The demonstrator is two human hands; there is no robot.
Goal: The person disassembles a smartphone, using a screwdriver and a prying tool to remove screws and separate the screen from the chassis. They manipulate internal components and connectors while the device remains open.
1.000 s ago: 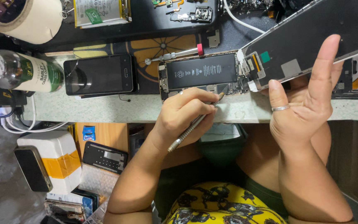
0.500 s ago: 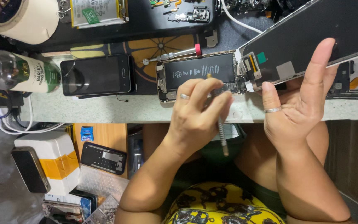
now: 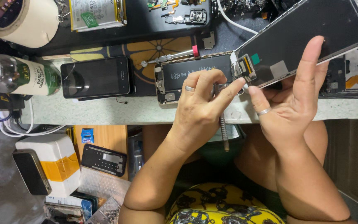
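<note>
left hand (image 3: pixel 199 110): fingers curled narrow around a thin metal tool (image 3: pixel 223 124), ring on one finger; the forefinger reaches out to the connector tab (image 3: pixel 244 68) at the corner of the lifted panel. the tool's ribbed shaft hangs down past the bench edge, below the knuckles; its tip is hidden behind the fingers.

right hand (image 3: pixel 289 103): fingers spread wide, ring on one finger; thumb points toward the left forefinger, nearly touching it, and the long fingers lie upright against the dark screen panel (image 3: pixel 303 37), propping it tilted up off the bench.

opened phone body (image 3: pixel 195 74): directly above the left knuckles, flat on the bench, black battery showing; joined to the screen panel at the connector tab.

screwdriver with red cap (image 3: pixel 170 57): just beyond the opened phone, lying along its far edge.

black handset (image 3: pixel 95 77): well left of the left hand, screen up.

bottle with green label (image 3: pixel 17 76): further left, lying on its side.

roll of tape (image 3: pixel 21 20): far left, at the back.

pale bench edge (image 3: pixel 117 112): runs under both wrists.

white box with yellow band (image 3: pixel 56 164): below the bench, left of the left forearm, a dark phone (image 3: pixel 32 172) leaning beside it.
</note>
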